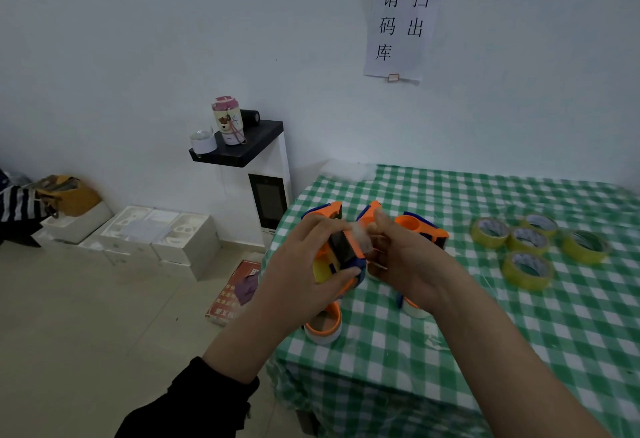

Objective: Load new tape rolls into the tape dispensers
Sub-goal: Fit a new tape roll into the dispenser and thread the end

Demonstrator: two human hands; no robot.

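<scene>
My left hand [304,264] grips an orange and blue tape dispenser [341,257] above the left edge of the table, with a yellow tape roll seated inside it. My right hand [401,257] pinches the clear tape end [360,235] at the dispenser's metal blade. Several more orange dispensers lie on the cloth behind my hands, one at the back left [327,210] and one at the right [422,226]. Several yellow tape rolls [528,254] lie flat at the right.
The table [485,316] has a green and white checked cloth. Two orange-rimmed white parts [323,328] rest near its left edge. On the floor at the left stand white boxes [162,233], a white appliance [266,181] and a red booklet [235,294].
</scene>
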